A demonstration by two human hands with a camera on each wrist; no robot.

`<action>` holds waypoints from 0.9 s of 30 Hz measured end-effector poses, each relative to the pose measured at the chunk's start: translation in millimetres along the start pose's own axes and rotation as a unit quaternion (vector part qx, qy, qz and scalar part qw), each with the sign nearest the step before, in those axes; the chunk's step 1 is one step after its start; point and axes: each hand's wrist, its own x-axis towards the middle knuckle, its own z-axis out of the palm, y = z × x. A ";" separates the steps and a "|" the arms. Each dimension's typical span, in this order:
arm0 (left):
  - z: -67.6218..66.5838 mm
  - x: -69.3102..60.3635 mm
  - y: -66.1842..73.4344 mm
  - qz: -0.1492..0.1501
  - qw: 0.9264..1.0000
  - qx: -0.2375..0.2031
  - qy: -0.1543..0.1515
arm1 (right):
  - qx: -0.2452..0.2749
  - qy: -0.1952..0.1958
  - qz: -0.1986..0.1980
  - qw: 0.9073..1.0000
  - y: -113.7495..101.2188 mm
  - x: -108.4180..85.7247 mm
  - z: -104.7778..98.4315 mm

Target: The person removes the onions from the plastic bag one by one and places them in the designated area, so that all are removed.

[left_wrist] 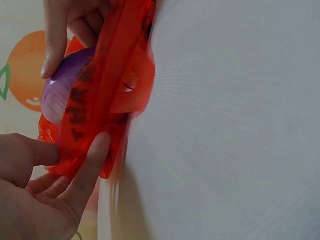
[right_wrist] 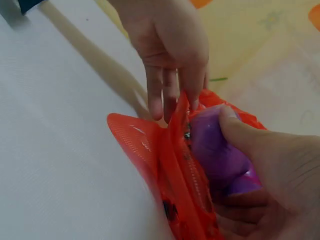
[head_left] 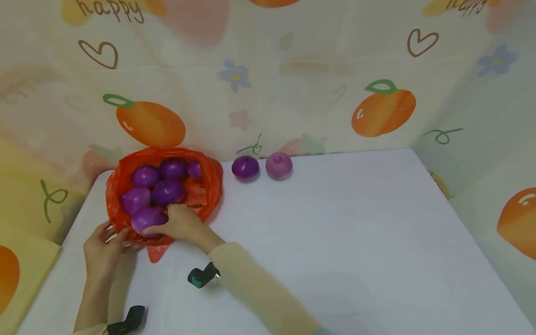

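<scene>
A red plastic bag [head_left: 215, 181] stands with its mouth spread wide at the table's left, holding several purple onions [head_left: 168, 191]. My right hand [head_left: 184, 224] reaches over the near rim and grips the nearest onion [head_left: 147, 219] inside the bag, thumb on its near side. In the right wrist view that onion [right_wrist: 215, 145] lies between thumb and fingers, with the fingertips partly hidden. My left hand [head_left: 102, 249] pinches the bag's near-left edge; the left wrist view has its fingers [left_wrist: 80, 192] on the outside of the printed red plastic [left_wrist: 102, 95].
Behind and right of the bag, a dark purple onion [head_left: 245, 168] and a paler one [head_left: 279, 165] sit side by side at the back edge of the white table [head_left: 356, 232]. A fruit-patterned cloth [head_left: 293, 93] hangs behind and at both sides.
</scene>
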 end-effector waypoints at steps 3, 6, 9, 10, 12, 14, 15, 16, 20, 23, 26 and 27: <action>2.1 -2.4 -0.2 -0.002 1.000 -0.001 0.014 | -0.024 0.017 0.013 0.999 -1.4 2.1 5.0; 3.9 -4.3 0.5 -0.001 1.000 0.015 0.019 | -0.064 0.023 0.015 0.998 -1.4 4.7 9.5; 4.6 -4.6 1.2 0.005 1.000 0.026 0.017 | -0.082 0.024 0.011 0.996 -2.0 5.7 13.2; 4.6 -4.3 1.1 0.010 1.000 0.022 0.018 | -0.086 0.023 0.006 0.996 -2.0 6.1 14.1; 3.6 -3.9 0.7 0.014 1.000 0.014 0.020 | -0.095 0.021 -0.004 0.995 -2.8 6.6 15.9; 3.8 -3.5 0.3 0.018 1.000 0.010 0.019 | -0.103 0.019 -0.014 0.994 -2.6 7.2 15.0; 3.8 -3.3 0.2 0.018 1.000 0.008 0.019 | -0.108 0.019 -0.020 0.994 -2.6 7.5 14.6; 3.8 -3.2 0.2 0.017 1.000 0.007 0.019 | -0.114 0.018 -0.024 0.993 -2.7 7.5 14.2; 4.5 -3.5 0.7 0.007 1.000 0.014 0.020 | -0.133 0.019 -0.040 0.990 -3.7 6.3 10.7; 5.1 -4.0 1.0 -0.002 0.999 0.034 0.020 | -0.137 0.016 -0.046 0.989 -5.1 3.9 7.8; 5.1 -3.9 0.2 -0.008 0.999 0.037 0.020 | -0.126 0.013 -0.050 0.991 -7.3 0.3 4.9; 4.8 -4.2 0.0 -0.009 0.999 0.039 0.020 | -0.123 0.011 -0.052 0.991 -8.1 -0.9 3.8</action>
